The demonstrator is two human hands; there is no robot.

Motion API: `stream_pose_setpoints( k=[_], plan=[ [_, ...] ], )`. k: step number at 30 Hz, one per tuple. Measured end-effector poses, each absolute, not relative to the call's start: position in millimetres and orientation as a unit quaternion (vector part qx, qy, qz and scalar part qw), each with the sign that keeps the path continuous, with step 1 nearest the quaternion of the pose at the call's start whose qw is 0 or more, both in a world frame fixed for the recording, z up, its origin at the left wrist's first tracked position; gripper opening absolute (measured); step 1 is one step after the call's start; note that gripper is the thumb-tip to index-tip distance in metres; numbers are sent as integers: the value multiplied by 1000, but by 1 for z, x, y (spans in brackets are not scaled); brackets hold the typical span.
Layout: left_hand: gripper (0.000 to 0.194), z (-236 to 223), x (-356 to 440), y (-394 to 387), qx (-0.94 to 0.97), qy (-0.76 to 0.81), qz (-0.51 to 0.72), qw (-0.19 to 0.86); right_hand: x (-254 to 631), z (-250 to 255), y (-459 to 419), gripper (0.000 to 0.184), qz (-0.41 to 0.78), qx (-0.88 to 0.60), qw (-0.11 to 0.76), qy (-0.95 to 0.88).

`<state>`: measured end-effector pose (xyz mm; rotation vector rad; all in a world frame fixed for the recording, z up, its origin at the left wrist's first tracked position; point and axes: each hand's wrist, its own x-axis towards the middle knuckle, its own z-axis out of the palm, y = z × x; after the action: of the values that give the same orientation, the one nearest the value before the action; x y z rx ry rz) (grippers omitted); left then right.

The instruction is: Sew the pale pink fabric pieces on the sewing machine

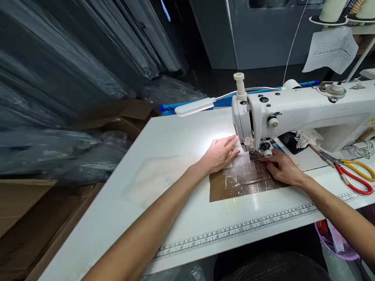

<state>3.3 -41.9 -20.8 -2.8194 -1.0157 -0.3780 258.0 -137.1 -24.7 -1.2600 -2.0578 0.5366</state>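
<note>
A white sewing machine stands on a white table. My left hand lies left of its needle area, fingers stretched out over a thin white piece of fabric. A translucent sheet with small pink marks lies below those fingers, on a brown taped plate. On the other side of the presser foot, my right hand rests low, index finger reaching toward the foot and thumb apart from it. Nothing shows gripped in either hand. What lies beneath the right fingertips is hidden.
Scissors with red and yellow handles lie at the right. Lacy white fabric sits under the machine arm. A lamp reaches over the table. A ruler strip runs along the front edge. Cardboard boxes stand left.
</note>
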Motion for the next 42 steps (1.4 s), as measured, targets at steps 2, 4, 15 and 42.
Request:
stream_pose_setpoints(
  k=[2,4,15,42],
  plan=[
    [39,-20,3,-54,-931,-323,-161,57,258,-23,-137,35,205,-482,330,-785],
    [34,-18,6,-72,-935,-289,-198,50,257,-24,-138,34,201,-482,331,-786],
    [16,-28,19,-112,-941,-169,-285,-71,254,-31,-137,31,184,-475,338,-792],
    [13,-30,19,-108,-949,-128,-282,64,253,-32,-142,40,89,-413,216,-880]
  ],
)
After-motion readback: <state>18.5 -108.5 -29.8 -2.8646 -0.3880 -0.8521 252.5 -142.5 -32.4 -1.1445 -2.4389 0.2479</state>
